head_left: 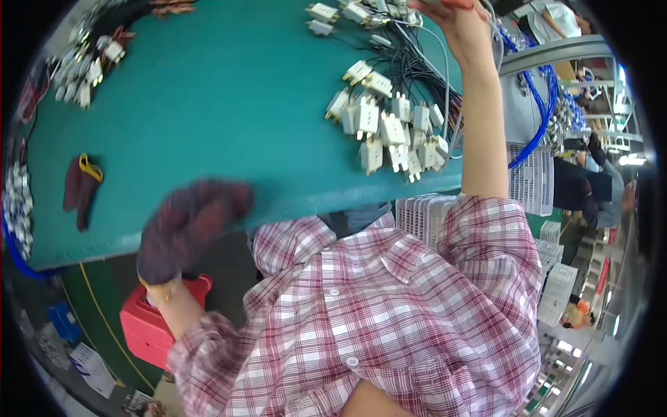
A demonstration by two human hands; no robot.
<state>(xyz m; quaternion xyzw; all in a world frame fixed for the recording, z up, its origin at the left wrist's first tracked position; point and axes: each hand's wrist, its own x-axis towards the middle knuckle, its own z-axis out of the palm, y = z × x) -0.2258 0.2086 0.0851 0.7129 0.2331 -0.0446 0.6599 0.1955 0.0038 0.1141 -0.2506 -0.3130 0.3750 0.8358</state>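
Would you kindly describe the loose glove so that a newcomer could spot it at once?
Start with the green tabletop and look to its left part, left of the person's blurred left hand. There lies a dark maroon glove, its yellow-rimmed opening facing away from the person. Unlike the one being worn, it is empty and rests on the table.

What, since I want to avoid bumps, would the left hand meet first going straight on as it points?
Probably the white plugs; the left hand is blurred and its height unclear, so it might brush the green table first.
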